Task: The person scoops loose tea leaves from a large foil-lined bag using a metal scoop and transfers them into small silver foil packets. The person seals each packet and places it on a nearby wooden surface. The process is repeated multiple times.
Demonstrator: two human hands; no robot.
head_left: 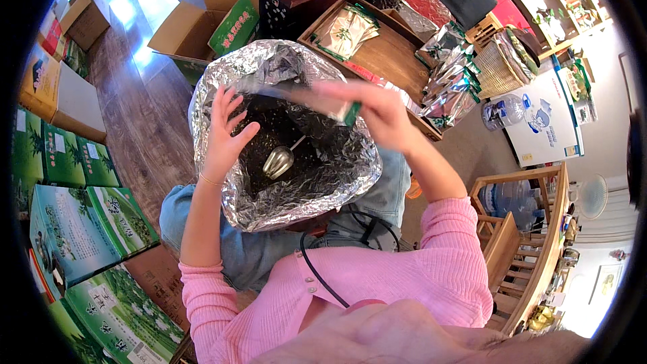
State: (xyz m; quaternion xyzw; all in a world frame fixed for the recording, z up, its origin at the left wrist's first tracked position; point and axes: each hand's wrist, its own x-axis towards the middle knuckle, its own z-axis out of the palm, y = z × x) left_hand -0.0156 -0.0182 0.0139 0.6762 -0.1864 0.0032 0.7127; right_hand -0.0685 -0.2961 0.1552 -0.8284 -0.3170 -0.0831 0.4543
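Observation:
A large silver foil bag (236,205) stands open between my knees, with dark loose tea leaves (266,121) inside it. On the leaves lies a shiny metal scoop (278,162), its thin handle pointing up and right. Above the bag's mouth, my right hand (381,111) grips a small pouch with a green end (352,114); both are smeared by motion. My left hand (226,131) is raised over the bag's left side, fingers spread, close to the pouch's blurred far end. Whether it touches the pouch I cannot tell.
Beyond the bag is a wooden tray (397,61) with flat pouches (347,30). Filled silver pouches (451,94) pile at its right. An open cardboard box (192,30) stands far left, green cartons (64,155) line the left, and a water jug (505,111) lies right.

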